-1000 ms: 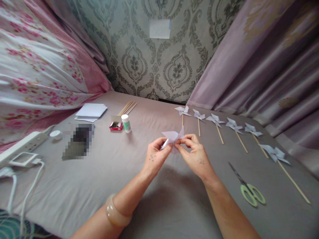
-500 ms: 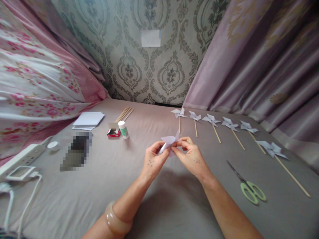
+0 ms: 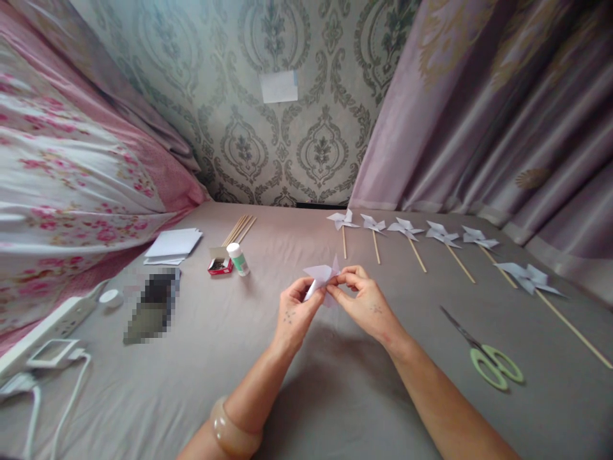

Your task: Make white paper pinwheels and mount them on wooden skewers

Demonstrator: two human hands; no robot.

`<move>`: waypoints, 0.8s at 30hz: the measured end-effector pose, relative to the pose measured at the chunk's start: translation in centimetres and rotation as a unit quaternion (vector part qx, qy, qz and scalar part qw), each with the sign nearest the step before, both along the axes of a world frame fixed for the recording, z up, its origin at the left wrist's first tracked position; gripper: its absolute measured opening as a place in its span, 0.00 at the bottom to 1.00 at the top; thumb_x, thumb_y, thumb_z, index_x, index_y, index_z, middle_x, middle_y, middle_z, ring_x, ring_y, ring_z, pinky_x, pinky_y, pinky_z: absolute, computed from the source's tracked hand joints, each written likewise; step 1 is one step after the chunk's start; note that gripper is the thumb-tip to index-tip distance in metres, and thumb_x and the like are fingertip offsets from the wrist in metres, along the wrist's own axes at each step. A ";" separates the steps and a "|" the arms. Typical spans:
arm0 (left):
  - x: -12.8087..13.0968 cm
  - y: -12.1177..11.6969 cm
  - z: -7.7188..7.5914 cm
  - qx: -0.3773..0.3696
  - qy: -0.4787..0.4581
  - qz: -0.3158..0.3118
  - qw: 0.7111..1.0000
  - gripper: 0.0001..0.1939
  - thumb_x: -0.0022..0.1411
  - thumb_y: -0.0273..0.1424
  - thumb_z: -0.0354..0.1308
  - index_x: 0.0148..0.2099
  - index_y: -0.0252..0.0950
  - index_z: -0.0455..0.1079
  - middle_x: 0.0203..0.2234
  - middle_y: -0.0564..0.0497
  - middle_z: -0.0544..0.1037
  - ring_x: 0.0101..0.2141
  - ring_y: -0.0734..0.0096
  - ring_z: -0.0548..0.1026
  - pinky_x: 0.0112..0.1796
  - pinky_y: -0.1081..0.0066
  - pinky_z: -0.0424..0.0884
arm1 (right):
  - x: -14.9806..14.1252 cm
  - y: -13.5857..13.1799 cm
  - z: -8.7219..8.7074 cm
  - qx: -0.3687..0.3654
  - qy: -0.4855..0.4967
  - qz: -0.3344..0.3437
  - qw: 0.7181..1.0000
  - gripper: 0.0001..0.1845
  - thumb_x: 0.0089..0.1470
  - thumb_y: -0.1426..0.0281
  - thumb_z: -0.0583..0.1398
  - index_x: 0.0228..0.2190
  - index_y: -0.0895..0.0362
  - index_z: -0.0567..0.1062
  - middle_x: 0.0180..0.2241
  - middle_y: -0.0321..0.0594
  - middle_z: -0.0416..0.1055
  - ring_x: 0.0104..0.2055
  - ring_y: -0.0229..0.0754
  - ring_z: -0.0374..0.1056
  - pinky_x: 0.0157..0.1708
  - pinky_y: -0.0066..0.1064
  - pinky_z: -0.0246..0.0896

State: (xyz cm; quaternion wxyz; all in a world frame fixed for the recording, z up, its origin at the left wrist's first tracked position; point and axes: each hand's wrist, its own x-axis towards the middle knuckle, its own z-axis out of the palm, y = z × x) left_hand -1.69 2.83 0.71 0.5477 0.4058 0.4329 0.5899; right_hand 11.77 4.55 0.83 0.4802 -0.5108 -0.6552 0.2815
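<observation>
Between my two hands is a white paper pinwheel (image 3: pixel 322 273) without a visible stick, its points bent up and its centre hidden by fingers. My left hand (image 3: pixel 295 310) is closed on its left side, thumb in front. With thumb and fingertips, my right hand (image 3: pixel 363 299) pinches it near the middle and right. Whether a pin is in those fingertips cannot be made out. Finished-looking pinwheels on sticks (image 3: pixel 405 228) lie in a row beyond my right hand. Scissors with green handles (image 3: pixel 495 364) rest on the grey sheet to the right.
At the left back are a stack of white paper squares (image 3: pixel 173 246), wooden sticks (image 3: pixel 244 229), a small open red box (image 3: pixel 219 266) and a white-and-green glue bottle (image 3: pixel 238 259). A power strip (image 3: pixel 48 338) with cables and a blurred-out dark item (image 3: pixel 152 306) lie on the left.
The view has tilted up and shifted slightly. My hands keep hold of the paper pinwheel throughout, with only small finger movements; its blades have turned a little. Other objects stay put.
</observation>
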 end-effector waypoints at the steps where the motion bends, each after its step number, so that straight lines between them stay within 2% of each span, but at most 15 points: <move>1: 0.0 0.0 -0.1 -0.001 -0.006 0.001 1.000 0.11 0.47 0.33 0.66 0.34 0.33 0.76 0.29 0.50 0.80 0.32 0.70 0.73 0.35 0.73 0.66 | 0.0 0.0 0.0 0.001 0.000 -0.003 1.000 0.07 0.47 0.64 0.62 0.27 0.55 0.78 0.35 0.40 0.67 0.40 0.42 0.66 0.43 0.36 0.61; 5: -0.1 0.1 -0.2 -0.005 -0.018 0.006 1.000 0.11 0.47 0.33 0.67 0.34 0.34 0.76 0.30 0.51 0.80 0.31 0.71 0.73 0.36 0.73 0.66 | -0.2 0.1 0.0 0.008 0.007 -0.019 1.000 0.08 0.45 0.63 0.63 0.26 0.55 0.77 0.36 0.41 0.67 0.41 0.44 0.66 0.44 0.38 0.61; 9: -0.2 0.2 -0.4 -0.003 -0.023 0.005 1.000 0.11 0.46 0.33 0.68 0.33 0.34 0.75 0.29 0.51 0.79 0.31 0.71 0.73 0.36 0.73 0.66 | -0.3 0.1 -0.1 0.007 0.020 -0.049 0.999 0.12 0.42 0.64 0.65 0.31 0.56 0.74 0.38 0.42 0.68 0.40 0.44 0.65 0.42 0.39 0.62; 14: -0.2 0.4 -0.7 -0.001 -0.029 -0.001 1.000 0.12 0.46 0.35 0.68 0.32 0.34 0.75 0.28 0.51 0.79 0.30 0.72 0.73 0.36 0.73 0.66 | -0.6 0.2 -0.6 -0.032 0.062 -0.083 0.994 0.27 0.40 0.63 0.66 0.42 0.56 0.68 0.44 0.45 0.69 0.41 0.44 0.67 0.42 0.39 0.62; 17: -0.2 0.5 -0.9 0.006 -0.040 -0.003 0.999 0.13 0.45 0.36 0.69 0.33 0.34 0.76 0.29 0.51 0.80 0.31 0.71 0.73 0.37 0.72 0.67 | -0.8 0.4 -0.9 -0.057 0.121 -0.074 0.988 0.39 0.37 0.62 0.67 0.51 0.56 0.62 0.49 0.49 0.68 0.44 0.46 0.68 0.45 0.40 0.62; 19: -0.2 0.5 -1.0 0.007 -0.048 -0.004 0.999 0.14 0.45 0.36 0.69 0.33 0.34 0.76 0.29 0.50 0.80 0.31 0.71 0.73 0.37 0.72 0.67 | -0.9 0.5 -0.9 -0.088 0.164 -0.054 0.981 0.44 0.36 0.62 0.68 0.54 0.56 0.59 0.47 0.48 0.71 0.44 0.47 0.69 0.46 0.41 0.61; 21: -0.2 0.6 -1.0 0.004 -0.056 -0.003 0.998 0.14 0.44 0.36 0.70 0.33 0.34 0.77 0.29 0.50 0.80 0.31 0.71 0.73 0.37 0.72 0.67 | -0.9 0.5 -0.8 -0.127 0.211 -0.019 0.969 0.42 0.36 0.62 0.69 0.52 0.56 0.61 0.43 0.46 0.74 0.43 0.47 0.71 0.45 0.41 0.62; 24: -0.1 0.6 -1.0 -0.005 -0.070 0.001 0.998 0.14 0.42 0.36 0.71 0.32 0.34 0.77 0.29 0.50 0.80 0.30 0.71 0.73 0.36 0.73 0.67 | -0.9 0.4 -0.4 -0.175 0.271 0.035 0.946 0.30 0.36 0.61 0.69 0.42 0.56 0.70 0.39 0.44 0.77 0.41 0.47 0.72 0.42 0.38 0.64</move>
